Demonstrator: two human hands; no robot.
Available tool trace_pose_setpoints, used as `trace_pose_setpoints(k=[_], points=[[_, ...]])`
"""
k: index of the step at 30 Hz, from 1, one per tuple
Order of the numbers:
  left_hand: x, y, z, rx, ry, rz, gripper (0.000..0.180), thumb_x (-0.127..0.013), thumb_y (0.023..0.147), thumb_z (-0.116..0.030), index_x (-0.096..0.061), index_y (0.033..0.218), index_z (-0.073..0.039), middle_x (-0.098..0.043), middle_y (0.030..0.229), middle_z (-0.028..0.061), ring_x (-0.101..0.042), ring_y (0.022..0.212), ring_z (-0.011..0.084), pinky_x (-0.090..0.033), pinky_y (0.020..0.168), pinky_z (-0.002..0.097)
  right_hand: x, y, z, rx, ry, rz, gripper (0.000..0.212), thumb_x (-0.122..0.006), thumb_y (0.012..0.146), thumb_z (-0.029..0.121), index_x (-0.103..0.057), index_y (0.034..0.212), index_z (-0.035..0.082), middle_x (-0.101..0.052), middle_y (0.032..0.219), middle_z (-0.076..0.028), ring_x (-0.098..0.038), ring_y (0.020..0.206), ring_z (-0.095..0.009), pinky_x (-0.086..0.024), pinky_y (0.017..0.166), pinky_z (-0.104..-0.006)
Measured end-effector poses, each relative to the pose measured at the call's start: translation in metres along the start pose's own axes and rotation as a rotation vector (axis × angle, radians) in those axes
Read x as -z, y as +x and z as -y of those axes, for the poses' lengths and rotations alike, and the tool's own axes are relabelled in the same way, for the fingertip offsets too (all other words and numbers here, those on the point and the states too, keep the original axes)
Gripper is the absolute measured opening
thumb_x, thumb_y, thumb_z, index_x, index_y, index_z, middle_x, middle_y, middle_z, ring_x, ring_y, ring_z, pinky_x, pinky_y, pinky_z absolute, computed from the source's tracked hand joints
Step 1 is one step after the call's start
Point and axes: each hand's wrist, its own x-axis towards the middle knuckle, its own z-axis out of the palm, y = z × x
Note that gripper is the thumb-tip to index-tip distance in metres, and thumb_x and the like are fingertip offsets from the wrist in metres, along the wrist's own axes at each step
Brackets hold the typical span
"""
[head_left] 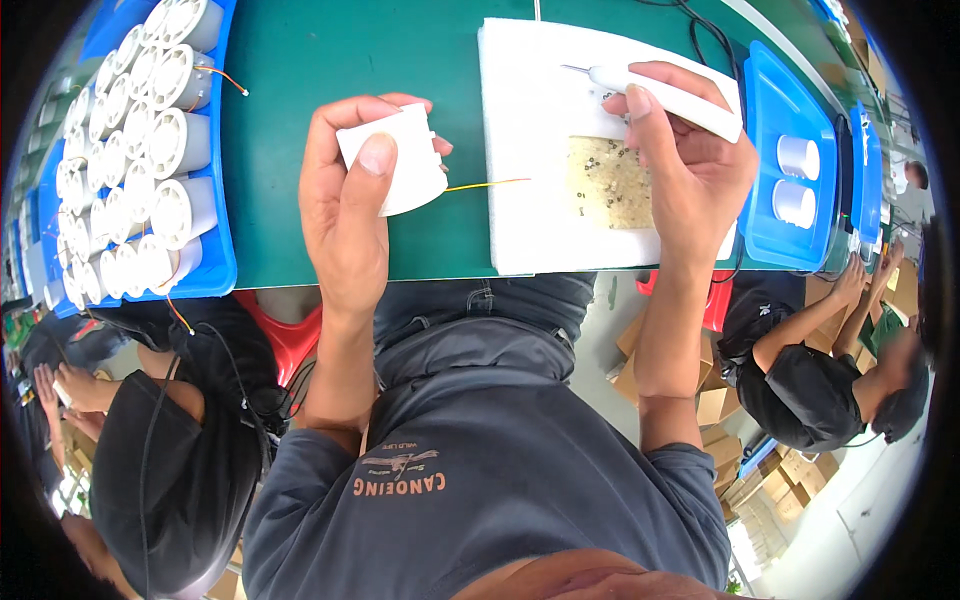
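Note:
A white rounded plastic housing [412, 165] is gripped in my left hand [345, 225], thumb pressed flat on its face. From its right side a thin yellow-orange wire [485, 186] sticks out toward the foam pad. My right hand [695, 185] is closed around a white pen-shaped screwdriver [685, 103], its thin metal bit pointing left above the white foam pad [530, 90]. Below that hand, a yellowish patch [605, 205] in the pad holds many small dark and pale bits, apparently screws. Part of this patch is hidden by my right hand.
At the left, a blue tray [225, 240] holds many white cylindrical housings [180, 140], some trailing wires. A blue tray [800, 248] on the right carries two white cylinders [796, 180]. Black cables [705, 30] lie at the far right of the green table [280, 60]. People sit on both sides.

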Motion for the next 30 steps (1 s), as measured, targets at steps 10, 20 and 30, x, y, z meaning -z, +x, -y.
trace_pose_setpoints(k=[10,20,30], points=[[0.001,0.001,0.001,-0.048,-0.108,0.027,0.028,-0.051,0.103,-0.022,-0.051,0.118,0.002,-0.062,0.119,0.0162,-0.067,0.094,0.0202,-0.054,0.079,0.0308,0.0,0.0,-0.001,0.034,-0.034,0.014,0.02,-0.072,0.091,0.005,-0.07,0.109,-0.002,-0.073,0.091,-0.008,-0.07,0.082,-0.01,-0.051,0.069,-0.0199],[0.0,0.001,0.001,-0.049,-0.093,0.027,0.028,-0.051,0.103,-0.022,-0.05,0.118,0.002,-0.062,0.118,0.016,-0.067,0.094,0.0201,-0.054,0.079,0.0304,-0.001,0.0,-0.002,0.037,-0.001,0.035,0.02,-0.072,0.091,0.005,-0.07,0.11,-0.002,-0.074,0.091,-0.009,-0.07,0.081,-0.01,-0.051,0.068,-0.0197],[0.0,0.001,0.002,-0.039,-0.122,0.033,0.026,-0.05,0.103,-0.02,-0.05,0.118,0.002,-0.059,0.121,0.0171,-0.066,0.095,0.0216,-0.055,0.078,0.0321,0.019,-0.007,0.003,-0.087,0.227,0.004,0.02,-0.069,0.093,0.008,-0.069,0.109,-0.005,-0.073,0.085,-0.012,-0.062,0.068,-0.009,-0.047,0.06,-0.0207]])
